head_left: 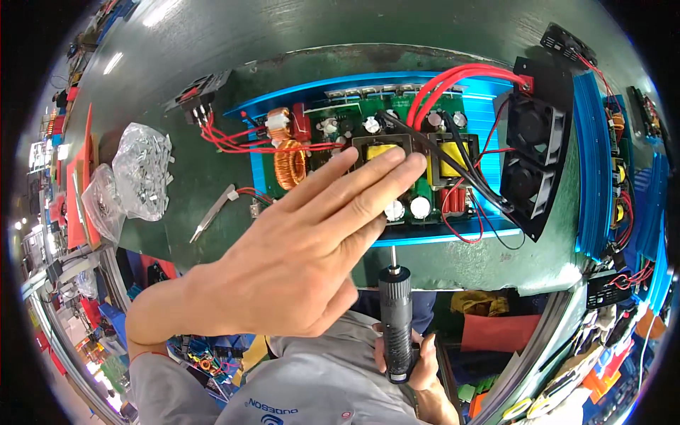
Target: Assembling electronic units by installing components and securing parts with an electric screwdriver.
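Note:
My left hand reaches across with its fingers stretched out, over the near middle of a green circuit board in a blue metal housing. Its fingertips lie at the yellow-wrapped transformers; contact I cannot tell. My right hand is wrapped round a black electric screwdriver, held upright in the picture, its bit meeting the housing's near edge. Copper coils sit on the board's left. Thick red wires and black wires run from the board to a black panel with two fans.
Red wires join the board to a black socket piece on the left. A metal strip with red wires and clear plastic bags of small metal parts lie on the green bench. More blue housings stand at right.

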A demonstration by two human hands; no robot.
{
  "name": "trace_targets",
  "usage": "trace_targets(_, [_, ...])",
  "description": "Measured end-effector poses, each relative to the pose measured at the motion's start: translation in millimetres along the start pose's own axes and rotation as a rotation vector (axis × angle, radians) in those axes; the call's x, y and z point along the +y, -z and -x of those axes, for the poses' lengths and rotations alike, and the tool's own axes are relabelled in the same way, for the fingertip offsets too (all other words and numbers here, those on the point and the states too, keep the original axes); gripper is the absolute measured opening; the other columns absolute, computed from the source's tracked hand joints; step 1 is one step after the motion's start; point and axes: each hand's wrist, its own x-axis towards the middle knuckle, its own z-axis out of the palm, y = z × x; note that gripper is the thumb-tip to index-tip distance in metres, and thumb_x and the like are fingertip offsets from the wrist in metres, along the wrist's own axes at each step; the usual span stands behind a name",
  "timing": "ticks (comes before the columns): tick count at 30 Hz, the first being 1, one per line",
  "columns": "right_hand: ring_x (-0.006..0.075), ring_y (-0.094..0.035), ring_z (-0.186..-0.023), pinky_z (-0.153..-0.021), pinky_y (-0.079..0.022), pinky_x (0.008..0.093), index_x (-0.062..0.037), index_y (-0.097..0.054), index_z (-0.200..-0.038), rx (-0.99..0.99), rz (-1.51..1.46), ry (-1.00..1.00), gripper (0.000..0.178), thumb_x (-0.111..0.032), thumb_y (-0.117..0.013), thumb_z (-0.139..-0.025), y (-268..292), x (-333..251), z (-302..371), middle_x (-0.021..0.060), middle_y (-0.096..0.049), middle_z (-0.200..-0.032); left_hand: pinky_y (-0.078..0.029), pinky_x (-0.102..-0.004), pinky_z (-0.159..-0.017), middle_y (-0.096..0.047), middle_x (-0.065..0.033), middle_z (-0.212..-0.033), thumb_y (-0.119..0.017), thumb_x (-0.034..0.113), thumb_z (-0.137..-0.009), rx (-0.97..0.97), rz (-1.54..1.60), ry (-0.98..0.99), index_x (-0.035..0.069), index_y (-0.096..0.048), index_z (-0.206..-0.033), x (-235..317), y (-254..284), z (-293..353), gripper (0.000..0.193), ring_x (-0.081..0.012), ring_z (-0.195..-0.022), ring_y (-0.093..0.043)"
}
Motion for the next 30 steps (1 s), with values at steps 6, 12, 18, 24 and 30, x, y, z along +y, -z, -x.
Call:
trace_targets(6, [0.0179,-0.063,-0.069,-0.063,-0.050,0.0311,0.0078,-0.053,-0.128,0.159,0.269,0.144,0.092,-0.076,-0.035,-0.096,-12,-5,-6,0.0125,-0.066,-0.080,-0.034,-0.0493,-0.119,-0.041,-0.0196,-0.157,-0.065,0.000,-0.086,0.116,-0.125,-0.018,-0.011,-0.057,-0.123,-6,-23,4,0.039,-0.0343,-0.147,-0.038])
trace_targets(12, [0.0179,-0.049,-0.046,-0.045,-0.038,0.0297,0.0070,-0.047,-0.138,0.105,0.098,0.117,0.100,-0.081,-0.034,-0.092,-6,-5,-8,0.0114,-0.056,-0.058,-0.021,-0.0496,-0.125,-0.042,-0.0236,-0.155,-0.061,0.016,-0.079,0.148,-0.207,-0.152,-0.004,-0.078,-0.091,-15,-25,6,0.029,-0.0350,-0.149,-0.032])
trace_targets(18, [0.0152,-0.052,-0.053,-0.048,-0.039,0.0266,0.0054,-0.047,-0.138,0.440,0.429,0.339,0.095,-0.078,-0.030,-0.095,13,-11,-2,0.0072,-0.056,-0.067,-0.031,-0.0527,-0.119,-0.048,-0.0217,-0.149,-0.065,0.017,-0.087,0.494,-0.210,-0.124,-0.003,-0.073,-0.094,-13,-46,-3,0.022,-0.0358,-0.140,-0.043])
trace_targets(24, [0.0153,-0.054,-0.055,-0.049,-0.041,0.0270,0.0035,-0.050,-0.137,0.552,0.382,0.402,0.093,-0.078,-0.033,-0.094,14,15,11,0.0052,-0.056,-0.073,-0.052,-0.0428,-0.085,-0.069,-0.0121,-0.107,-0.062,0.015,-0.093,0.830,-0.423,0.500,0.005,-0.069,-0.102,-83,9,108,0.015,-0.0329,-0.099,-0.067])
trace_targets(30, [0.0138,-0.053,-0.058,-0.053,-0.040,0.0264,0.0036,-0.048,-0.140,0.442,0.437,0.405,0.087,-0.070,-0.030,-0.099,6,16,1,0.0053,-0.058,-0.073,-0.052,-0.0365,-0.080,-0.071,-0.0155,-0.103,-0.068,0.023,-0.095,0.665,-0.353,0.965,0.004,-0.072,-0.115,-164,14,187,0.027,-0.0271,-0.087,-0.069])
